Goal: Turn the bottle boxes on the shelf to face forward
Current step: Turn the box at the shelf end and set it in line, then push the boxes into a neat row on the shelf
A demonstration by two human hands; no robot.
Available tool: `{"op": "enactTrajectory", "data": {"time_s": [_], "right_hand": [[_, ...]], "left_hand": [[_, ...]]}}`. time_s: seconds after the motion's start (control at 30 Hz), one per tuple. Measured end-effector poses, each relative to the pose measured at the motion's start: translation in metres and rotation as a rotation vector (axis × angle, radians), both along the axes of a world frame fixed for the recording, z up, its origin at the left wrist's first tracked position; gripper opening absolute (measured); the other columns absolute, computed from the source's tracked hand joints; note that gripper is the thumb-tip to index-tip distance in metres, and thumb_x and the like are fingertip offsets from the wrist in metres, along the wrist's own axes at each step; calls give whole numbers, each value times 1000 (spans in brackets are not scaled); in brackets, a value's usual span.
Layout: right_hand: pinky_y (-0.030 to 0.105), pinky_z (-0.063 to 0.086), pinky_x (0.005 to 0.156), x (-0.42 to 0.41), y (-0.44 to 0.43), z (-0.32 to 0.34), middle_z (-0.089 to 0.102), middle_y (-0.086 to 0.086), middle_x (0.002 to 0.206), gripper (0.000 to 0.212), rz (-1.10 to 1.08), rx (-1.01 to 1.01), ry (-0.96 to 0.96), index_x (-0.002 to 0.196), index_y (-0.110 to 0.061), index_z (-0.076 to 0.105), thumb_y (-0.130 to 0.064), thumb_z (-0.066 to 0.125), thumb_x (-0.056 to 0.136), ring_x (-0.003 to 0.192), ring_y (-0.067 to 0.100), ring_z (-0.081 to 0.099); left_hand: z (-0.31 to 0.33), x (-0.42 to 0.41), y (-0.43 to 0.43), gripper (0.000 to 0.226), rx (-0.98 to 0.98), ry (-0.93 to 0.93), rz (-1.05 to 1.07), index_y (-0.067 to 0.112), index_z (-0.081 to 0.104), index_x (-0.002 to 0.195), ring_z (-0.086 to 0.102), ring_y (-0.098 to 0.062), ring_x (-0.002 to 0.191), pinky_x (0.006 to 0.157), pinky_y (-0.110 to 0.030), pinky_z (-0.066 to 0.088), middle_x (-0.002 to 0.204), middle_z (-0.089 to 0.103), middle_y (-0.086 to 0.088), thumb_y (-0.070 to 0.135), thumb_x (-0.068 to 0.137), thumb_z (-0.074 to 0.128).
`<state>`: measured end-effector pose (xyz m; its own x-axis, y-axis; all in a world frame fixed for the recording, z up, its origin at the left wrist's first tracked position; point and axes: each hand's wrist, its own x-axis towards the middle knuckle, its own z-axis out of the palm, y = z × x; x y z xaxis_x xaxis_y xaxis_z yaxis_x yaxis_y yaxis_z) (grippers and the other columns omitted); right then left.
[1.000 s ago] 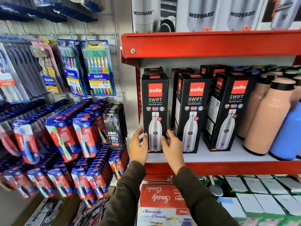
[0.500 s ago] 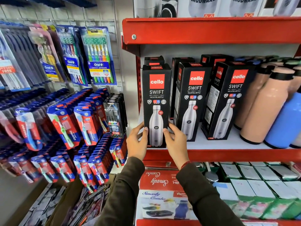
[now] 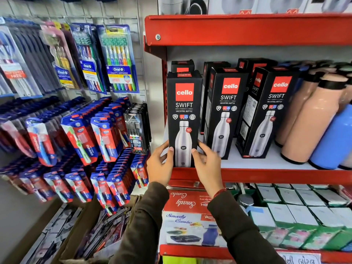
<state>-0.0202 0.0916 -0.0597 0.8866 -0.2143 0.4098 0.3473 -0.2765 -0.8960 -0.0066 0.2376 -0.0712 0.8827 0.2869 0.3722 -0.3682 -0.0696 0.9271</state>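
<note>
Now both hands clasping the leftmost bottle box (image 3: 183,119) low down, left hand (image 3: 159,164) and right hand (image 3: 207,164) on either side, box upright at the shelf (image 3: 266,175) front edge, printed face forward.

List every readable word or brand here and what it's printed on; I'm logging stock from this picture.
"cello", "SWIFT", "VACUSTEEL BOTTLE": leftmost bottle box, held between left hand and right hand.
"cello", "SWIFT": middle bottle box and right bottle box.
"Oral-B", "CAVITY DEFENSE": toothbrush pack.
"Oral-B": the neighbouring toothbrush pack.
"Smarty Combo": red carton below.
Badges and side panels: too small to read.
</note>
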Motion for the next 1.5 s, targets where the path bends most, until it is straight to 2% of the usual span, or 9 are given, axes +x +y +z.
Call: {"op": "enactTrajectory", "data": {"time_s": [0.23,0.37,0.53,0.73,0.93,1.1,1.2,1.37,1.5], "right_hand": [[7,49,86,-1,-4,-1,65,-2,128,40,40,0,-10,135,-24,56,-26,62,95,103,-3,64],[10,50,81,-3,-18,-1,57,-7,129,36,-1,-1,-91,131,-32,56,-26,61,96,109,2,60],[14,46,89,-4,-53,8,50,-6,127,33,-131,14,-222,130,-30,54,-24,57,98,116,8,53],[26,29,114,9,-91,14,37,2,147,48,-144,18,-184,145,-21,38,-25,54,100,139,9,36],[37,22,121,38,-113,15,30,8,159,57,-48,-17,28,152,-13,28,-27,49,102,148,20,26],[17,28,100,56,-116,11,49,16,146,48,-40,-99,114,144,-4,42,-25,49,102,136,29,45],[17,32,95,59,-118,9,57,17,138,46,-54,-97,110,140,-3,47,-27,51,101,128,29,53],[7,34,85,54,-118,9,63,5,120,43,-74,-73,79,136,-5,53,-27,55,99,107,11,56],[-9,33,74,42,-118,6,57,-15,107,38,-59,-9,54,133,-9,56,-23,57,98,95,-8,56]], "left_hand": [[5,-9,-7,27,18,-3,71,54,59,102,61,17,99,79,-3,49,110,61,27,28,95,62],[0,-18,-27,27,44,-124,289,34,57,124,58,-14,110,87,-22,50,124,59,5,28,97,55],[8,-26,-63,31,138,-323,421,23,53,130,49,-19,116,97,-42,44,124,51,4,24,99,47],[24,-19,-126,40,270,-418,126,18,45,142,42,-14,136,114,-33,35,141,47,2,17,102,39],[32,11,-162,53,149,-122,31,9,17,154,14,-9,150,124,-26,10,161,18,3,13,105,35],[32,38,-159,46,54,122,38,4,34,150,35,-26,146,112,-19,23,156,39,-15,15,106,35],[29,43,-158,43,24,174,29,5,45,144,44,-26,140,100,-11,27,149,49,-14,20,105,38],[26,41,-156,40,-23,190,54,7,51,141,47,-23,136,90,-1,24,144,55,-11,21,104,43],[23,29,-153,39,-3,172,79,11,56,137,51,-20,132,97,-11,29,139,60,-8,24,103,44]]}}
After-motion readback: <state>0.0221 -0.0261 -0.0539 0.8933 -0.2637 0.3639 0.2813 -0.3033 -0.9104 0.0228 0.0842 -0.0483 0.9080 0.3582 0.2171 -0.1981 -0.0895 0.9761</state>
